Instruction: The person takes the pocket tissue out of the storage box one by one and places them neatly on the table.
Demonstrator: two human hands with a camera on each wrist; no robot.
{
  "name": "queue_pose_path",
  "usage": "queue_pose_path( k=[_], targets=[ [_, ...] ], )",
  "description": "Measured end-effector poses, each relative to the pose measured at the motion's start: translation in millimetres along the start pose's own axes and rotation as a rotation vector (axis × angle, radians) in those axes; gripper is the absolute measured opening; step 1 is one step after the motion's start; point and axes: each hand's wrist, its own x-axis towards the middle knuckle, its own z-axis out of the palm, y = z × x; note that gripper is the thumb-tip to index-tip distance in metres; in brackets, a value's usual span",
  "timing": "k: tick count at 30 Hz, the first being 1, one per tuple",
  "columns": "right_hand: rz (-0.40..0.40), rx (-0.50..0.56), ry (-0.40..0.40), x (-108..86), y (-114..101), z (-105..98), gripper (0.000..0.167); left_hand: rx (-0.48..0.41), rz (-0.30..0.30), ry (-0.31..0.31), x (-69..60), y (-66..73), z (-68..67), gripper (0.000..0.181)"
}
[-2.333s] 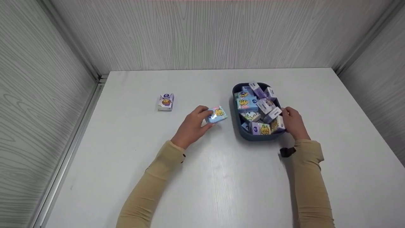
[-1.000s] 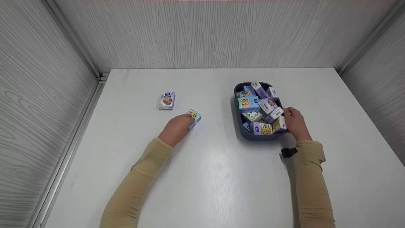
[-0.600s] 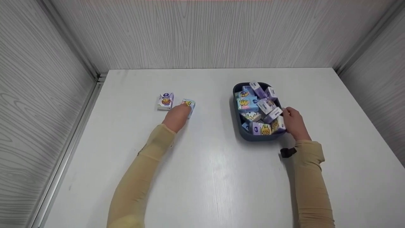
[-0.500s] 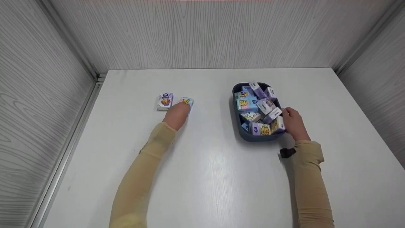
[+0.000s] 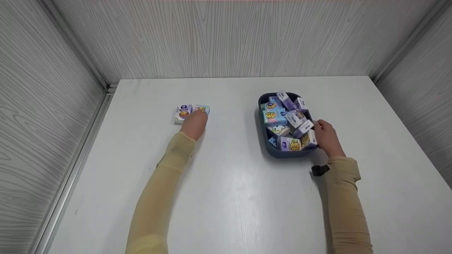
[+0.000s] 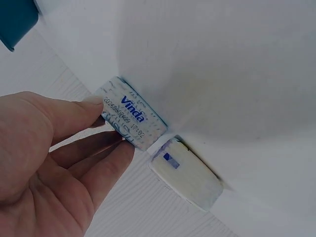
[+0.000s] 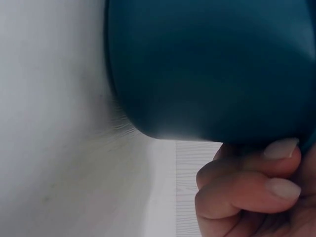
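Blue Vinda pack: far left of table, pinched between thumb and fingers of left hand; just beside, to its left, purple-and-white pack. Risk: a skewed release might knock that neighbour. Dark blue bin, right: heaped with small packs; top ones could spill should right hand, fingers curled on its right rim, tug.

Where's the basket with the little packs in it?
In the head view, the basket stands on the table, right of the middle, with the right hand gripping its right side.
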Motion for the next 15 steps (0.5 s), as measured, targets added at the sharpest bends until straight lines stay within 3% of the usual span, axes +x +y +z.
queue_pose_path(
  k=[3, 4, 9, 15],
  targets=[
    [0.007, -0.004, 0.005, 0.2, 0.0, -0.2, 0.046, -0.006, 0.007, -0.001, 0.2, -0.5, 0.1, 0.017],
    [0.007, -0.005, 0.006, 0.1, -0.1, -0.2, 0.046, -0.019, -0.004, -0.032, -2.1, 3.0, -6.3, 0.019],
    [0.004, -0.011, 0.006, -0.1, 0.7, 0.2, 0.046, -0.015, 0.016, -0.065, -2.5, 10.9, -8.9, 0.029],
    [-0.004, 0.003, 0.017, -0.3, 0.7, 1.3, 0.046, -0.129, 0.064, -0.059, 4.0, 36.3, -16.1, 0.028]
  ],
)
